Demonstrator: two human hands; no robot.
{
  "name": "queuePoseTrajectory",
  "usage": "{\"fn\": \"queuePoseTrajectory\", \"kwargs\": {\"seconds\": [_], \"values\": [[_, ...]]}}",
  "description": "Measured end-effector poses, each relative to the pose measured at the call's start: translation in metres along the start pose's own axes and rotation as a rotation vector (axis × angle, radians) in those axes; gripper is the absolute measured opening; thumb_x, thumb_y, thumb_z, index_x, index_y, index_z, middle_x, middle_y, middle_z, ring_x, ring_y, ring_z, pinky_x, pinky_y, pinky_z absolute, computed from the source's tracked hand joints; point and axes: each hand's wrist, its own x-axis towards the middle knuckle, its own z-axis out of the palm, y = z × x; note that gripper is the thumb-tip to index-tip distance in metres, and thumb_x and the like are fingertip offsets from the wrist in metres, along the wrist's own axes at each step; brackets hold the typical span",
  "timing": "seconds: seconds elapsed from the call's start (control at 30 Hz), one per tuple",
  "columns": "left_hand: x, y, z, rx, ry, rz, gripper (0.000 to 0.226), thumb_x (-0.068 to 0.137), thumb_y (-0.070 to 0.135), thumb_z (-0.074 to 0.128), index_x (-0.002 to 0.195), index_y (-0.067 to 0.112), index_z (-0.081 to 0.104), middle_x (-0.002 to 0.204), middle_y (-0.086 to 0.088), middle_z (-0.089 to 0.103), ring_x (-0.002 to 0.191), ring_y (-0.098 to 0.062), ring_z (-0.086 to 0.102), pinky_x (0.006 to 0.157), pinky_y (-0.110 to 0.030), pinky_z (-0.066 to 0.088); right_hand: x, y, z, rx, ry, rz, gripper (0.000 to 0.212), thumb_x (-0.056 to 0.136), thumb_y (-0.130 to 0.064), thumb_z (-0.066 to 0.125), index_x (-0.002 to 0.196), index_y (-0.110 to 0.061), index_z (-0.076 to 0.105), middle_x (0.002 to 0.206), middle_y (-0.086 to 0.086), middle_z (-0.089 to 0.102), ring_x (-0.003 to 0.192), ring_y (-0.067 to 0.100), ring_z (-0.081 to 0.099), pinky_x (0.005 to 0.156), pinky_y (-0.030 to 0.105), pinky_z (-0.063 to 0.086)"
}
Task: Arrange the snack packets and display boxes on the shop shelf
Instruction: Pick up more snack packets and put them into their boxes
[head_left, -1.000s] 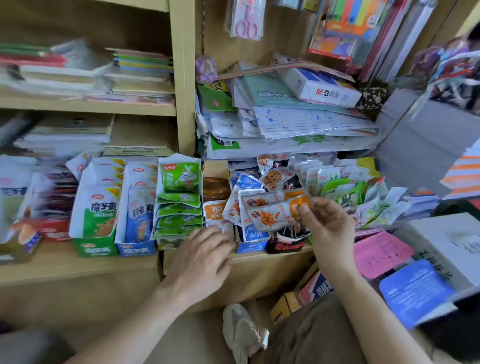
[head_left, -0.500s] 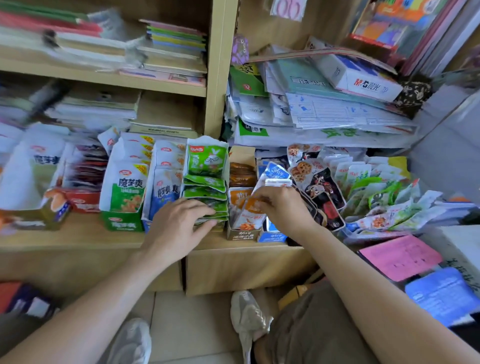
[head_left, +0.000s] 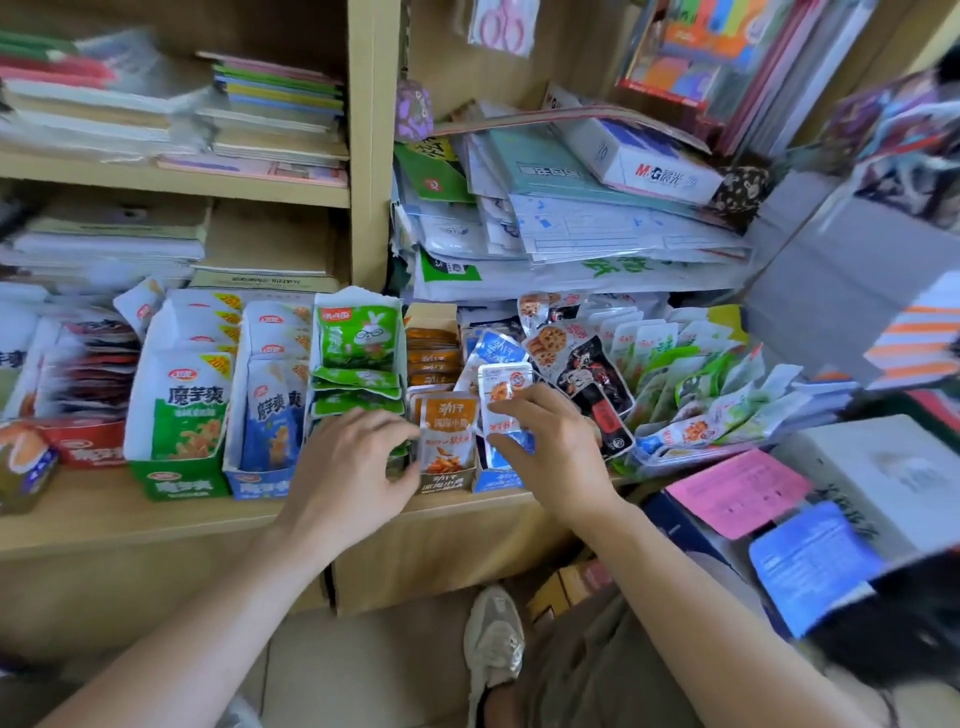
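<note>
Shelf (head_left: 130, 519): wooden, across the lower middle of frame.
Right grip (head_left: 545, 441): I pinch a white-blue packet (head_left: 501, 387) over the blue box (head_left: 496, 480), centre.
Left grip (head_left: 353, 467): laid on green packets (head_left: 358, 379); clamped or not, I cannot tell.

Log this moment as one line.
right grip: pinches white snack packet at blue display box | left grip: relaxed, by green packets | orange display box: between grips

right hand (head_left: 550, 447) lowered white packets (head_left: 504, 383) into the blue box (head_left: 496, 480), left hand (head_left: 353, 467) moved up to green packets (head_left: 358, 376)
</note>
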Motion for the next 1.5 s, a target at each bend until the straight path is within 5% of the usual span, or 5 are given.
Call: {"fn": "queuePoseTrajectory", "kwargs": {"seconds": [0.27, 0.47, 0.67, 0.9, 1.5], "values": [[0.022, 0.082, 0.036, -0.178, -0.011, 0.217, 0.026, 0.086, 0.031, 0.076, 0.111, 0.025, 0.076, 0.111, 0.013, 0.072, 0.106, -0.012, 0.065, 0.095, -0.033, 0.052, -0.057, 0.073, -0.091, -0.033, 0.427, 0.528, 0.015, 0.086, -0.010, 0.075, 0.087, -0.025, 0.071, 0.085, -0.011, 0.062, 0.071, 0.007, 0.061, 0.064, 0.016, 0.047], [0.041, 0.146, 0.060, -0.335, -0.036, 0.301, 0.029, 0.088, 0.037, 0.066, 0.114, 0.028, 0.075, 0.112, 0.017, 0.070, 0.107, -0.005, 0.061, 0.096, -0.026, 0.048, -0.085, 0.145, -0.120, -0.060, 0.374, 0.899, 0.057, 0.082, -0.027, 0.080, 0.134, -0.022, 0.058, 0.130, 0.007, 0.057, 0.120, 0.027, 0.054, 0.097, 0.038, 0.045], [0.091, 0.217, 0.077, -0.299, -0.060, 0.419, 0.041, 0.091, 0.031, 0.069, 0.131, 0.024, 0.065, 0.127, 0.009, 0.066, 0.118, -0.011, 0.059, 0.101, -0.028, 0.046, -0.086, 0.177, -0.117, -0.052, 0.111, 0.839, 0.092, 0.080, -0.030, 0.081, 0.154, -0.037, 0.028, 0.160, -0.003, 0.031, 0.142, 0.029, 0.029, 0.114, 0.046, 0.029], [0.162, 0.275, 0.124, -0.056, -0.224, 0.425, 0.072, 0.096, 0.040, 0.062, 0.157, 0.024, 0.028, 0.141, -0.001, 0.055, 0.126, -0.023, 0.052, 0.096, -0.035, 0.046, -0.103, 0.190, -0.108, 0.000, 0.104, 0.814, 0.071, 0.075, -0.015, 0.076, 0.142, -0.024, 0.053, 0.138, -0.003, 0.057, 0.137, 0.024, 0.033, 0.109, 0.032, 0.031], [0.188, 0.240, 0.115, -0.043, -0.091, 0.179, 0.021, 0.090, 0.031, 0.074, 0.105, 0.017, 0.074, 0.083, 0.004, 0.072, 0.071, -0.017, 0.065, 0.063, -0.027, 0.048, -0.096, 0.181, -0.106, -0.063, -0.038, 0.828, 0.090, 0.083, -0.037, 0.067, 0.151, -0.056, 0.010, 0.157, -0.006, 0.028, 0.143, 0.026, 0.012, 0.110, 0.056, 0.023]]}}
